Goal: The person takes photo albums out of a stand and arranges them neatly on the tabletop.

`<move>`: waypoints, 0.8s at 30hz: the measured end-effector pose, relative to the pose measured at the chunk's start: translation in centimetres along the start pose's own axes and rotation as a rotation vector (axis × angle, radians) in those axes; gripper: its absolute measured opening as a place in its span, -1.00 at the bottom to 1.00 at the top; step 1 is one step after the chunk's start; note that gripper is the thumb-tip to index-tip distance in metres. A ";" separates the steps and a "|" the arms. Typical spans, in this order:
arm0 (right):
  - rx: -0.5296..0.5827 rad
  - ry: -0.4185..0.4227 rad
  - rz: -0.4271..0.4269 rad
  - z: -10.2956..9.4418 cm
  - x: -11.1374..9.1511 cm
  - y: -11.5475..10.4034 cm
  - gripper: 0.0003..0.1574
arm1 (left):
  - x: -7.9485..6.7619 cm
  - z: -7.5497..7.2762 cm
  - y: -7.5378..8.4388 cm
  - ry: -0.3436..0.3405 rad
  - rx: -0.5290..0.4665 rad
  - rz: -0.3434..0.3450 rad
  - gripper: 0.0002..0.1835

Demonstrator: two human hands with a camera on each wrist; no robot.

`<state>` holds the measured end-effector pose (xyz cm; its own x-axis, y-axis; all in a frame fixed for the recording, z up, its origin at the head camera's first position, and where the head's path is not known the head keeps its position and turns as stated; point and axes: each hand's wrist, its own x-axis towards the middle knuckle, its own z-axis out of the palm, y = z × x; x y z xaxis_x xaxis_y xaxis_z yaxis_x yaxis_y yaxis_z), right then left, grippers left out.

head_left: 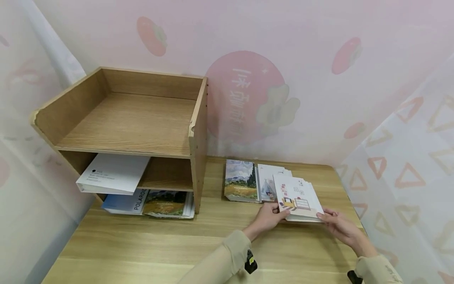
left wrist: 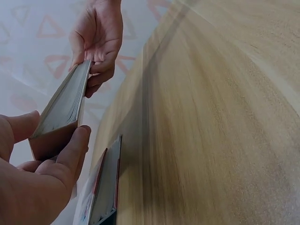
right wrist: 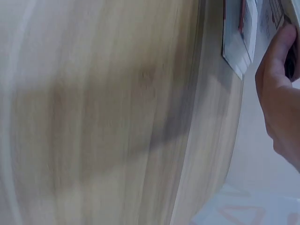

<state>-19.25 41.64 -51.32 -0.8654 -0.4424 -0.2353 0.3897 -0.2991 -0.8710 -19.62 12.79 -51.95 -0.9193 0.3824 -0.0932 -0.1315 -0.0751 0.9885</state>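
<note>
By the curled fingers of the left hand (head_left: pixel 267 217) and right hand (head_left: pixel 341 228), an illustrated white book (head_left: pixel 297 194) is pinched above the table (head_left: pixel 159 246) — thumbs on top, apparently for level support — with a tent-picture book (head_left: pixel 265 183) and landscape-covered book (head_left: pixel 241 179) laid beyond.

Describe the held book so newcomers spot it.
Right of the wooden shelf unit, pass the landscape book, then a partly hidden white book. The held book is farthest right, pinched by the left grip and right grip. Both others lie on the table; only this one is lifted.
</note>
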 end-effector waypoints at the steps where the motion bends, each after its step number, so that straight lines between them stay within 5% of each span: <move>1: -0.002 -0.003 0.002 -0.1 0.0 -0.1 -0.58 | 0.0 0.1 0.0 -0.007 -0.022 -0.008 -0.75; 7: 0.032 -0.028 0.014 -1.2 0.0 -0.2 -0.55 | 0.8 0.5 -0.3 -0.037 -0.092 -0.027 -0.68; 16: 0.123 -0.227 -0.021 -5.0 0.3 0.2 -0.39 | 2.5 2.4 -1.2 0.010 -0.103 -0.025 -0.73; 24: 0.137 -0.174 -0.017 -6.8 -0.3 -0.1 -0.37 | 3.5 3.6 -1.5 0.044 -0.174 -0.024 -0.73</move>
<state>-21.14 47.54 -54.03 -0.8095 -0.5720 -0.1324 0.4247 -0.4147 -0.8048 -21.32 17.60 -53.35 -0.9300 0.3455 -0.1253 -0.2121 -0.2261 0.9507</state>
